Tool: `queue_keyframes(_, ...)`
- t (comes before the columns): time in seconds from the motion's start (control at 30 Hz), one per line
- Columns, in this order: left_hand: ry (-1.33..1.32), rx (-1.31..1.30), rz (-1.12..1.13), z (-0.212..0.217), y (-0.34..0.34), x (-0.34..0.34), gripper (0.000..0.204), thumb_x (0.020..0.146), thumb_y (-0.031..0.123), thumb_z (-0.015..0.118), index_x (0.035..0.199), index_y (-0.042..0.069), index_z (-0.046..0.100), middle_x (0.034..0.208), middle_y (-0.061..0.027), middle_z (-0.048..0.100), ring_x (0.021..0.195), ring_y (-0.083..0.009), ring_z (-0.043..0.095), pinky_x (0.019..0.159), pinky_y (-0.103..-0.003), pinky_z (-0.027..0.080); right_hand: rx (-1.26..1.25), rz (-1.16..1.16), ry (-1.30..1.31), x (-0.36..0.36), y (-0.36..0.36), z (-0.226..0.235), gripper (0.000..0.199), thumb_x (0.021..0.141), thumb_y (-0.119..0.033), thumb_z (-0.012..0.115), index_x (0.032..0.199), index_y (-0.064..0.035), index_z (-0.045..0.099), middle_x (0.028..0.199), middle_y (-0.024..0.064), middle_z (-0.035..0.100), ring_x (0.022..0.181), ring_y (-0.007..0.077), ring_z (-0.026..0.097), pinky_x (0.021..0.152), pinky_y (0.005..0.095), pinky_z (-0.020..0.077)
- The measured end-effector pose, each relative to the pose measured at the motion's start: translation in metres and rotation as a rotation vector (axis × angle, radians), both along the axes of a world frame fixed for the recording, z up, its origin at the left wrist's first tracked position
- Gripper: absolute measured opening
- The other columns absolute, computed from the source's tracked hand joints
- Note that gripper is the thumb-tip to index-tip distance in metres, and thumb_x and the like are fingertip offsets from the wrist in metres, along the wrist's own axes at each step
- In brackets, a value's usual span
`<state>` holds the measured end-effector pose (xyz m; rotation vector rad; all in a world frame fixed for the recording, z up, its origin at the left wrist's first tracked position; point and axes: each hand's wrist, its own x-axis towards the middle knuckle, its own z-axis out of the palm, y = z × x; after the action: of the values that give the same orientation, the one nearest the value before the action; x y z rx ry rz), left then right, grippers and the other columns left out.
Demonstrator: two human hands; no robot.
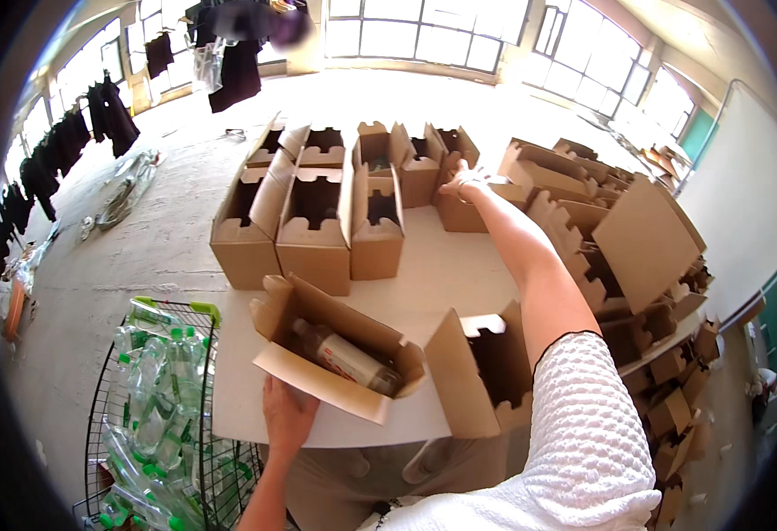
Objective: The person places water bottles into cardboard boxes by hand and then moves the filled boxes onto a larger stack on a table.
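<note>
My left hand point(289, 412) is at the near left side of an open cardboard box point(322, 378), gripping its lower edge; some fingers are hidden beneath it. Inside that tilted box lies a clear plastic bottle point(349, 358) with a pale and red label. My right arm stretches far across the table, and my right hand point(463, 183) grasps the top edge of another cardboard box point(461, 212) at the back of the table. Its fingers are partly out of sight behind the cardboard. Close to my right sleeve an open box point(459, 380) stands upright at the table's front edge.
Several open cardboard boxes point(313, 257) stand in rows on the white table point(442, 274). More boxes point(663, 239) are heaped at the right. A black wire basket point(96, 434) of clear bottles with green caps point(176, 363) stands at the left. Dark clothes point(52, 159) hang beyond.
</note>
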<state>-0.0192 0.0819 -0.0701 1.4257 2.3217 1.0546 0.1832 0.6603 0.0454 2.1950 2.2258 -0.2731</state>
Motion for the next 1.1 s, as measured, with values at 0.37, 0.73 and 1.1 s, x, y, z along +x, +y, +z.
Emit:
queue_keyframes(0.37,-0.005,-0.020,-0.027,-0.003,0.001,-0.003,0.053,0.081,0.015,0.077,0.127,-0.004,0.059,0.133,-0.0257,0.057,0.129,-0.0481,0.047,0.113,-0.054,0.038,-0.093,-0.046,-0.117,0.001,0.027,-0.016,0.117,0.071,-0.040,0.092,0.161,-0.0347,0.017,0.166,0.0286,0.016,0.150,0.0564,0.022,0.110,0.0710,0.0400)
queue_keyframes(0.73,0.054,0.019,-0.014,-0.005,0.001,-0.004,0.073,0.081,0.019,0.081,0.141,-0.006,0.048,0.139,-0.0275,0.055,0.135,-0.0495,0.044,0.117,-0.052,0.035,-0.053,0.489,-0.051,0.069,-0.028,0.021,0.091,0.072,-0.051,0.085,0.149,-0.0307,0.040,0.154,0.0168,0.036,0.140,0.0403,0.044,0.114,0.0502,0.0441)
queue_keyframes(1.1,-0.043,0.040,0.019,0.006,-0.004,-0.002,0.079,0.078,0.018,0.084,0.143,-0.006,0.045,0.140,-0.0283,0.054,0.136,-0.0482,0.044,0.117,-0.052,0.035,0.187,-0.575,0.278,-0.042,-0.071,0.006,0.115,0.078,-0.063,0.075,0.167,-0.0198,0.018,0.171,0.0251,0.012,0.156,0.0489,0.017,0.116,0.0662,0.0349)
